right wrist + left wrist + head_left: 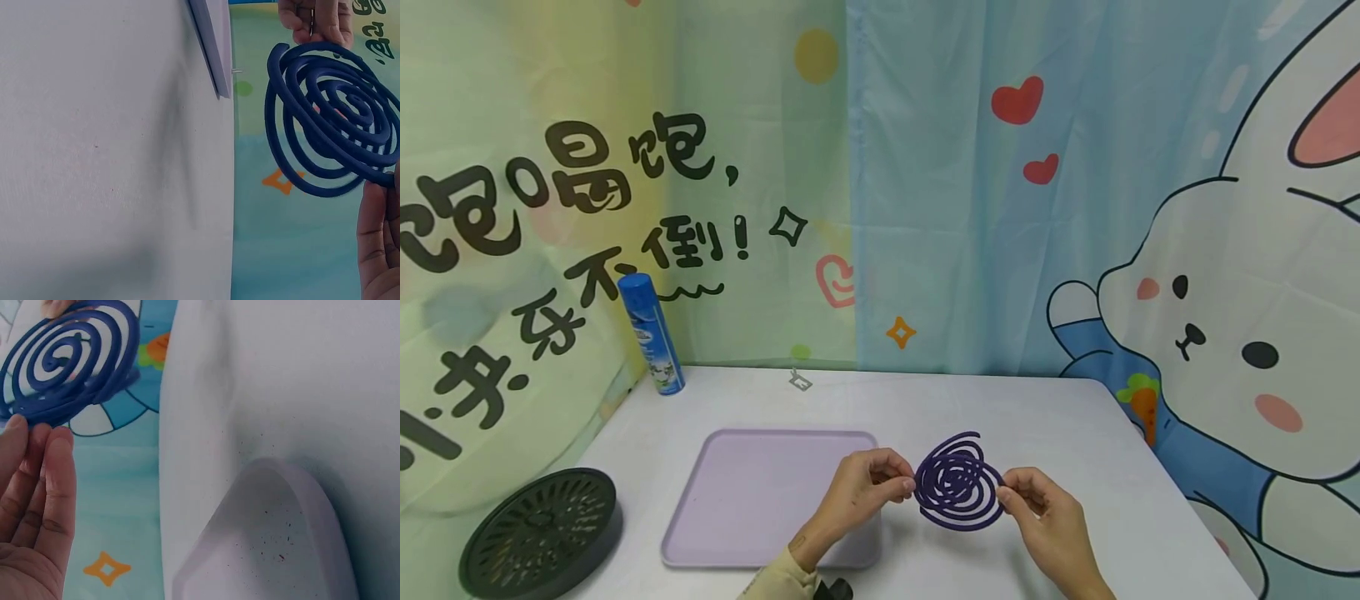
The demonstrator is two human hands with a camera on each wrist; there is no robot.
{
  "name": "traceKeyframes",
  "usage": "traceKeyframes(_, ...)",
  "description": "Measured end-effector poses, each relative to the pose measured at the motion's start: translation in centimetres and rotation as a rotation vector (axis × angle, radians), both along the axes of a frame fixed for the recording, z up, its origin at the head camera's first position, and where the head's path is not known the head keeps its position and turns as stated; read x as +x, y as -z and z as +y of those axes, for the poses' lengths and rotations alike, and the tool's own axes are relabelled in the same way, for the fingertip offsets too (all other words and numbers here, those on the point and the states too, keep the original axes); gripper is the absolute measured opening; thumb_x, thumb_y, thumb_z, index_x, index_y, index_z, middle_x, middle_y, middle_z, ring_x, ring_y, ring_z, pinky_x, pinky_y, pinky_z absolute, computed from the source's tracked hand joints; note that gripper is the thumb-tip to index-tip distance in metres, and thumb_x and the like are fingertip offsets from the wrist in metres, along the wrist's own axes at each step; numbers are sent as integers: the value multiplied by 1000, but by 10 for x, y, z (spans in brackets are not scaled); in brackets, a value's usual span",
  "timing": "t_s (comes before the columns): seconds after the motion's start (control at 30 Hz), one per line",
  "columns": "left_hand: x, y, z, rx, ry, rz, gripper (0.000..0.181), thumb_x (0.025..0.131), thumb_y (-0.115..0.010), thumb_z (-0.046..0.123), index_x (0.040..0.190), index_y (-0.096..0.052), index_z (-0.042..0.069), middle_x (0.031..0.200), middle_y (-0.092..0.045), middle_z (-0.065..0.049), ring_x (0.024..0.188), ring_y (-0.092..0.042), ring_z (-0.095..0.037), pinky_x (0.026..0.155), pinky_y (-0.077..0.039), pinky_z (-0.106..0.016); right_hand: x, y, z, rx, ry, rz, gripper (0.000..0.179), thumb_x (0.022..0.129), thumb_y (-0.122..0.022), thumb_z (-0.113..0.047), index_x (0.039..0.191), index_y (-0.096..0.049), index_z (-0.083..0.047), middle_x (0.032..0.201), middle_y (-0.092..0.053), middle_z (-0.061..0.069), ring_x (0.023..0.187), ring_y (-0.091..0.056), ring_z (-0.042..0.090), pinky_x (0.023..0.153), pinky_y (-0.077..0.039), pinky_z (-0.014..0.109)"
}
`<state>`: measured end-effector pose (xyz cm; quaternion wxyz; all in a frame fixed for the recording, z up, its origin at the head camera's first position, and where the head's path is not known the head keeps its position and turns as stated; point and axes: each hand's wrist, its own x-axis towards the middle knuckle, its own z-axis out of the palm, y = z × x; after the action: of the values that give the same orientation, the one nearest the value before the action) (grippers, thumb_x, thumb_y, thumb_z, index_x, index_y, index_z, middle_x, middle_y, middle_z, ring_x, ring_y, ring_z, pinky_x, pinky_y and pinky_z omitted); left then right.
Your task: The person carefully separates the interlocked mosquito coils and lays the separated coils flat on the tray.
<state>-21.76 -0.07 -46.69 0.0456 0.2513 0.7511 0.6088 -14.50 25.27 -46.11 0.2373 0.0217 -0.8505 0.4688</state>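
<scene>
Dark blue-purple mosquito coils (958, 482) are held up above the table between both hands. Their spiral rings overlap in layers that stand partly apart, and one loose end sticks out at the top. My left hand (867, 490) pinches the left edge between thumb and fingertips, as the left wrist view shows on the coils' lower rim (56, 414). On the opposite edge, my right hand (1051, 523) pinches the outer ring with thumb and fingers. In the right wrist view the coils (303, 119) appear tilted, and that hand is partly cut off by the frame.
A lilac tray (688, 500) lies left of the coils, partly behind the left forearm. A black slotted round holder (538, 533) stands at the table's left edge. Toward the back are a blue spray can (653, 337) and a small metal stand (801, 381).
</scene>
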Motion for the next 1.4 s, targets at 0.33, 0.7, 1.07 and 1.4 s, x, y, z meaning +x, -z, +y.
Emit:
traceKeyframes(0.33, 2, -3, -2, -37, 19, 3, 6, 86, -79, 12, 90, -76, 10, 82, -75, -7, 67, -64, -5, 62, -52, -19, 0, 0, 0, 3, -6, -10, 10, 90, -73, 1, 94, -67, -7, 84, -69, -1, 74, -65, 6, 69, -57, 18)
traceKeyframes(0.7, 3, -4, -4, -67, 24, 22, 5, 87, -80, 15, 89, -76, 12, 83, -75, -4, 70, -64, -4, 65, -53, -19, 1, -1, -1, 6, 16, -62, 9, 91, -72, 0, 95, -67, -6, 85, -68, 1, 75, -64, 6, 70, -57, 18)
traceKeyframes(1.07, 0, -4, -5, -44, 89, 35, 5, 89, -78, 14, 91, -77, 11, 82, -76, -7, 68, -64, -2, 64, -53, -18, 1, -4, -1, 10, 16, -61, 10, 91, -71, 2, 95, -66, -6, 86, -68, 2, 76, -65, 6, 71, -57, 18)
traceKeyframes(1.4, 0, -4, -3, -53, 41, 60, 9, 85, -81, 17, 89, -74, 15, 85, -74, 1, 77, -66, -2, 71, -57, -22, 3, -5, 0, 5, 20, -62, 10, 91, -72, 2, 95, -67, -6, 85, -68, 1, 75, -64, 5, 70, -57, 18)
